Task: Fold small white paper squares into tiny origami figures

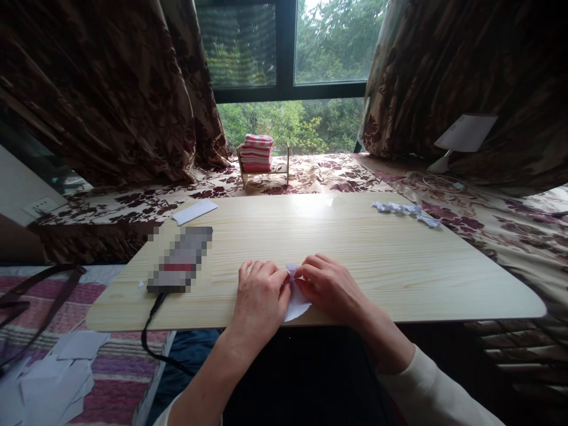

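A small piece of white paper (298, 305) lies at the front edge of the wooden table, partly folded or pinched near its top. My left hand (261, 293) grips its left side, with thumb and index finger closed on it. From the other side my right hand (326, 284) pinches the paper near the same spot, its fingers bent. Both hands rest low over the tabletop (381, 272), and their fingertips hide part of the paper.
Folded white paper pieces (406, 212) lie in a row at the far right. A white paper stack (195, 211) and a blurred-out device (180, 260) with a strap are on the left. Loose sheets (57, 373) cover the striped bedding. Beyond stand a small rack (265, 168) with folded cloths and a lamp (465, 133).
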Available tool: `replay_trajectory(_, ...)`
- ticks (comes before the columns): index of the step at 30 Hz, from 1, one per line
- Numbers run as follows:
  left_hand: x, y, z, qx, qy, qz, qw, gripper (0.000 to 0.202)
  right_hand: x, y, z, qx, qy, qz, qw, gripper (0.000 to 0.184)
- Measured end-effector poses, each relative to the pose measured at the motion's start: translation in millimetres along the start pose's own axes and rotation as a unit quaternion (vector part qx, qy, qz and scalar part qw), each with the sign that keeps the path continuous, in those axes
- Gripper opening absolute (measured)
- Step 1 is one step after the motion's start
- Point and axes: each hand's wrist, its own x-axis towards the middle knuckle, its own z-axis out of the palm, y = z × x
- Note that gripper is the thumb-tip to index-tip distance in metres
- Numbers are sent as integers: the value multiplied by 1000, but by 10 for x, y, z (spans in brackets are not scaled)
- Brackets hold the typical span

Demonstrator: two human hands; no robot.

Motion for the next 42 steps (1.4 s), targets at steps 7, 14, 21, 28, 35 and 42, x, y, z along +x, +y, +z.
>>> replay_trajectory(7,-38,-66,-58,12,-17,46,999,17,-5,-2,-13,3,-3,-10,1000,13)
replay_trajectory(14,-63,-53,-52,22,-16,43,999,16,-10,-15,-33,17,-23,-32,999,15)
replay_trajectory(21,-116,-58,-60,8,-16,28,999,16,-23,-20,-62,18,-40,-36,998,17)
replay_trajectory(28,-152,-110,-85,-25,-12,33,999,21,-67,1,-80,38,-37,-41,998,21)
replay_trajectory(35,-229,-123,-155,-53,-22,54,997,28,-57,42,-88,66,-47,-40,996,32)
replay_trajectory(42,-229,-136,-147,-30,-42,75,996,32,-60,49,-68,89,-34,-27,995,34)
